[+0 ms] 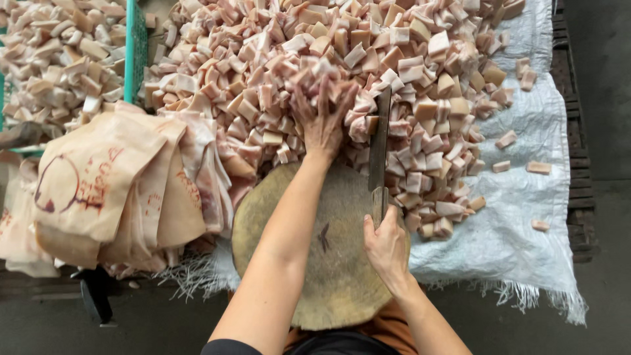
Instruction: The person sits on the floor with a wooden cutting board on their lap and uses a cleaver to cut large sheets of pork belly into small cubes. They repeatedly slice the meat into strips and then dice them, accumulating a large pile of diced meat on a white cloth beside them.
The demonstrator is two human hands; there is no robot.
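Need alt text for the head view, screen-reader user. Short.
Seen from above, a person's left hand pushes into a big pile of pale cut meat pieces while the right hand grips a cleaver at the far edge of a round wooden chopping block. Uncut slabs are stacked to the left, all on a white woven sheet.

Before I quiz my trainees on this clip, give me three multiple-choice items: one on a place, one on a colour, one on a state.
1. Where does the left hand rest?
A. on the heap of cut cubes
B. on the stamped sheets
C. on the floor

2. What colour is the crate wall?
A. red
B. green
C. black

3. How is the cleaver?
A. lying loose
B. hanging on a hook
C. gripped by the right hand

Key: 1 A, fingers spread on the cubes; 2 B, green wall at upper left; 3 C, fist closed on the handle.
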